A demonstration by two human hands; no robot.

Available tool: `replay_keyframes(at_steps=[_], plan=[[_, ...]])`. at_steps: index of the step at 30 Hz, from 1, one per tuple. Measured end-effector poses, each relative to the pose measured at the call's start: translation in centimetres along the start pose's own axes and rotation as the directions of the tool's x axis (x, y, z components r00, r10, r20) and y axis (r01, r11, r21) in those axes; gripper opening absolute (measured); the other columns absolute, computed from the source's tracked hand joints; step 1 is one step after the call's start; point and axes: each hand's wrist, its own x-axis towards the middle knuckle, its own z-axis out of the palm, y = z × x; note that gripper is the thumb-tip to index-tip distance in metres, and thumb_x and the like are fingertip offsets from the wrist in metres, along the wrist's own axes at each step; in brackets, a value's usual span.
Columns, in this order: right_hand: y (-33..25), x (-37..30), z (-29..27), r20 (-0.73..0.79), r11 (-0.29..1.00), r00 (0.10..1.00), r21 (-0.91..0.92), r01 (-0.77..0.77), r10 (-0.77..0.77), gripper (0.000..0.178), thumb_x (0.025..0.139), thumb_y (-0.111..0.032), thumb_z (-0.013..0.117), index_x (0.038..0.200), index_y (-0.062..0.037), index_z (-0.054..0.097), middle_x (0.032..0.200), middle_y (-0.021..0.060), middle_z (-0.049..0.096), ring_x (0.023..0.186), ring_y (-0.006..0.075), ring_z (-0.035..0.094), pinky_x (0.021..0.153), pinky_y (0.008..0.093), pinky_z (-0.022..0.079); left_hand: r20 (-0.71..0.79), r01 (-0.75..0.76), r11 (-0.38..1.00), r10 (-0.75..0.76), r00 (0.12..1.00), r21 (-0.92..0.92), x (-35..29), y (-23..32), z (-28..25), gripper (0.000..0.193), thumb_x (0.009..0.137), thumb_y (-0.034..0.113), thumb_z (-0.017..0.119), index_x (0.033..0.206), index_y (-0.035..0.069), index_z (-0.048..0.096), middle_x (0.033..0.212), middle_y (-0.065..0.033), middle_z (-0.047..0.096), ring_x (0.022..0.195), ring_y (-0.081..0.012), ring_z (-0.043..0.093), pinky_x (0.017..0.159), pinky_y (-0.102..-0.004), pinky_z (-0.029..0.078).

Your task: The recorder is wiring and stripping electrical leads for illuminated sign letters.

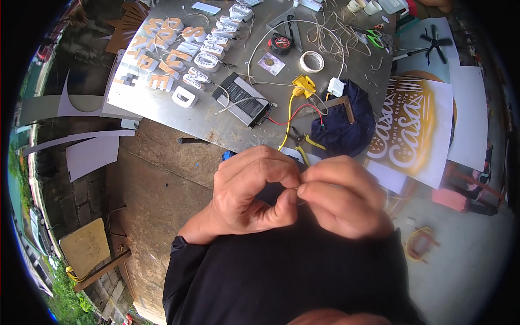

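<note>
Pinching tip to tip, left hand point(252, 192) and right hand point(344, 197) hold a thin wire-like piece point(301, 203) between them, too small to identify, before the metal surface point(197, 123); probably light, bendable, easily dropped, best gripped near its ends.

The head view looks down, close above both hands point(246, 192) point(346, 197).

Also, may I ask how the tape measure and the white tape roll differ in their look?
Colour: the tape measure is red and black; the white tape roll is pale.
Shape: the tape measure has a closed case; the white tape roll is an open ring.
Shared: both lie on the metal table.
</note>
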Motion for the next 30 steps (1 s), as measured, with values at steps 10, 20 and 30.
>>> replay_keyframes(at_steps=[10, 20, 30], plan=[[1.4, 1.1, -0.1, 0.159, 1.000, 0.987, -0.014, 0.014, -0.011, 0.028, 0.071, 0.009, 0.069, 0.097, 0.0000, 0.063, 0.098, 0.0107, 0.060, 0.082, 0.0276, 0.063, 0.068, 0.0367, 0.053, 0.045, 0.153, 0.988, -0.152, 0.987, -0.012, -0.4, -1.0, -0.1, 0.013, 0.078, 0.000, 0.067, 0.089, 0.000, 0.060, 0.081, -0.0094, 0.064, 0.073, -0.0238, 0.065, 0.068, -0.0310, 0.052], [1.4, 0.5, 0.4, 0.041, 0.985, 0.999, -0.168, 0.038, -0.031, 0.030, 0.074, 0.011, 0.073, 0.101, 0.0026, 0.064, 0.094, 0.0137, 0.066, 0.081, 0.0290, 0.068, 0.067, 0.0361, 0.056, -0.075, 0.009, 0.976, 0.008, 0.997, 0.216, -0.2, -1.4, 0.2, 0.013, 0.074, 0.000, 0.071, 0.084, 0.001, 0.063, 0.078, -0.0099, 0.065, 0.068, -0.0237, 0.065, 0.061, -0.0314, 0.050], [0.6, 0.7, 0.2, 0.044, 0.946, 0.999, -0.323, 0.006, 0.009, 0.019, 0.081, 0.004, 0.069, 0.100, 0.0038, 0.065, 0.090, 0.0144, 0.067, 0.078, 0.0307, 0.069, 0.068, 0.0365, 0.056, 0.022, -0.226, 0.804, 0.257, 0.966, 0.551, -0.2, -2.0, 0.4, 0.024, 0.067, -0.001, 0.074, 0.087, 0.004, 0.062, 0.079, -0.0066, 0.064, 0.063, -0.0220, 0.063, 0.053, -0.0320, 0.050]])
